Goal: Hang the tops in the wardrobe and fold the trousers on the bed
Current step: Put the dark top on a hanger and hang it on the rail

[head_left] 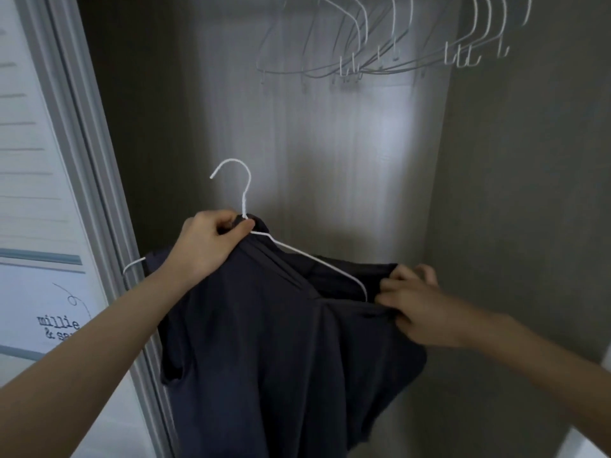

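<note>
Wardrobe (330, 160) interior, empty hangers (363, 61) overhead. Top (264, 342) sits below them on hanger (244, 206). Left hand (211, 239) grips the hanger neck, steadying it; right hand (413, 309) pinches the shoulder fabric, probably to seat it before hanging.

I see the top (264, 342) draped on a hanger (246, 206) inside the wardrobe (330, 143). Empty hangers (380, 57) hang above; the door (43, 193) stands left.

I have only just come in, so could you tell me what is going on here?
A person stands at an open wardrobe, fitting a dark top onto a white hanger. The left hand grips the hanger's neck together with the collar; the right hand pinches the fabric at the other shoulder. Empty hangers hang above; the top is not yet hung.
</note>
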Demonstrator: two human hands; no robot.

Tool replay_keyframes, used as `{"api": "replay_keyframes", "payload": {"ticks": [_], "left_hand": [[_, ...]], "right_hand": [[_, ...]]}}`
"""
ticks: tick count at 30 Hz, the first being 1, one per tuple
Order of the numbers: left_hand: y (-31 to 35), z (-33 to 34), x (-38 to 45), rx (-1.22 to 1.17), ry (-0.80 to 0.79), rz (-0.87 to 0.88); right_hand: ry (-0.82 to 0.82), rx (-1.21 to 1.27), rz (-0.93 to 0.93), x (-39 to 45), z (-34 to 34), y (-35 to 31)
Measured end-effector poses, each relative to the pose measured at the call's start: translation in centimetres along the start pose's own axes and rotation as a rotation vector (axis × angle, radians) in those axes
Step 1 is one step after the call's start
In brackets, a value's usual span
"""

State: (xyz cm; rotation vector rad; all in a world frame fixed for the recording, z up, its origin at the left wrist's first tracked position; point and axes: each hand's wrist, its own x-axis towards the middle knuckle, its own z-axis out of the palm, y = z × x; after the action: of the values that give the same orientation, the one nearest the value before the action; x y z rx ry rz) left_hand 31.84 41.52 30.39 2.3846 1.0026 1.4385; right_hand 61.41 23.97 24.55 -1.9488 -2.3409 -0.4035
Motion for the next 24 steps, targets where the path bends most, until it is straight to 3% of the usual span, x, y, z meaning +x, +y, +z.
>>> {"api": "replay_keyframes", "payload": {"ticks": [4, 10, 13, 15, 17, 19, 24], "left_hand": [[0.5, 1.8, -0.8, 0.107, -0.075, 0.083], [4.3, 4.8, -1.5, -0.131, -0.180, 0.090], [5.4, 4.9, -1.5, -0.246, -0.206, 0.030], [5.5, 4.4, -1.6, -0.281, -0.177, -0.016], [5.3, 3.8, -1.6, -0.330, -0.132, -0.062], [5.2, 3.3, -1.6, -0.356, -0.109, -0.092], [5.5, 3.6, -1.5, -0.378, -0.153, -0.105]], "right_hand": [[0.118, 0.236, 0.011, 1.0, -3.5, 0.1], [0.302, 0.380, -0.066, 4.1, -5.9, -3.6], [0.353, 0.427, 0.117, 4.5, -5.1, -3.7], [0.277, 0.340, 0.411, 4.0, -5.0, -2.8], [0.051, 0.261, 0.614, 3.5, -5.3, -2.0], [-0.068, 0.380, 0.613, 3.4, -5.3, -1.4], [0.056, 0.755, 0.583, 3.4, -5.6, -1.1]]}}
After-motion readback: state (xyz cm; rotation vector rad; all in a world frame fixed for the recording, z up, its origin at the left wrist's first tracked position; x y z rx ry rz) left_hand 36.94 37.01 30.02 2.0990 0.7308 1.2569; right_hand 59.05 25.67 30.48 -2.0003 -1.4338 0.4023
